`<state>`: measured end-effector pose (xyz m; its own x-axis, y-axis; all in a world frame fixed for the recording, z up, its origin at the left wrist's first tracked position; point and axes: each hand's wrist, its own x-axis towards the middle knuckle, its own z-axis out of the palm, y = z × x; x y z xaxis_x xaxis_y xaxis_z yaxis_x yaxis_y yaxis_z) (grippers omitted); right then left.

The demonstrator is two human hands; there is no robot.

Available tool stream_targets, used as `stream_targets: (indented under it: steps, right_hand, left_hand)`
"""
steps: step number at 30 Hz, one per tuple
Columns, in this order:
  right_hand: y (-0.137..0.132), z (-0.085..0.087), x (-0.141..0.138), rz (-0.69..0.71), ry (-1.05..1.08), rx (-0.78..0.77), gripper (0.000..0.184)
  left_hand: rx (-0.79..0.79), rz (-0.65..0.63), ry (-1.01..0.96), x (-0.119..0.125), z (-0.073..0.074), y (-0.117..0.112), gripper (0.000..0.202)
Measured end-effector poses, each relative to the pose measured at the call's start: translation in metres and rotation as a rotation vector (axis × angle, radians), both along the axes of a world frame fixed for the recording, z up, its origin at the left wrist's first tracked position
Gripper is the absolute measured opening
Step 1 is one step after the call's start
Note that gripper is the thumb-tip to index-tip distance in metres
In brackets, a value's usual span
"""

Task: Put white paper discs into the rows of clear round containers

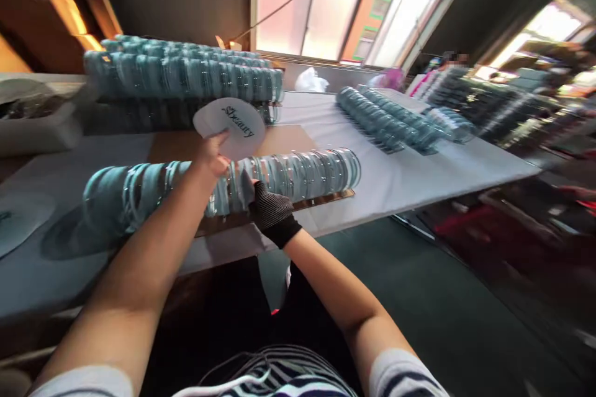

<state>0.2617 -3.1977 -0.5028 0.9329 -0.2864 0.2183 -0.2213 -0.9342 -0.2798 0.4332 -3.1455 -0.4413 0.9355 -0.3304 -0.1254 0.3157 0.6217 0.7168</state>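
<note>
My bare left hand [215, 154] pinches the lower edge of a pale, rounded flat piece [246, 115] with dark lettering ending in "beauty". It is held up above a long row of clear, rounded plastic pieces [316, 170] standing on edge, one behind another. My right hand [272, 208], in a dark fingerless glove, is at the near side of this row. Its bare fingertips are closed at a thin greyish edge among the pieces; whether that edge is one of the row's pieces I cannot tell. Under the row lies a brown board [323, 200].
Stacked rows of similar clear pieces [186, 77] stand at the back left, with shorter rows [382, 118] at the right of the white table [419, 167]. A white bin [41, 127] sits at far left, near another pale flat piece [23, 220]. Dark stacks [488, 102] stand beyond.
</note>
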Motion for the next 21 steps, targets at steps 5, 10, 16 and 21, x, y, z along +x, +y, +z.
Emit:
stream_targets:
  steps: [5,10,16,21]
  right_hand:
    - [-0.003,0.004,0.003,-0.06,-0.054,0.057,0.034]
    - [-0.009,-0.002,0.014,-0.041,-0.057,0.051,0.027]
    - [-0.006,0.002,0.031,0.081,0.045,-0.09,0.026]
    - [-0.015,-0.003,0.024,0.222,0.159,0.442,0.02]
  left_hand:
    - [0.022,0.003,-0.005,0.003,-0.004,0.003,0.025]
    - [0.0,0.009,-0.014,0.005,-0.009,0.005,0.022]
    - [-0.005,0.0,-0.014,0.007,-0.011,0.005,0.019]
    - [-0.024,0.039,-0.032,0.007,-0.012,0.005,0.027]
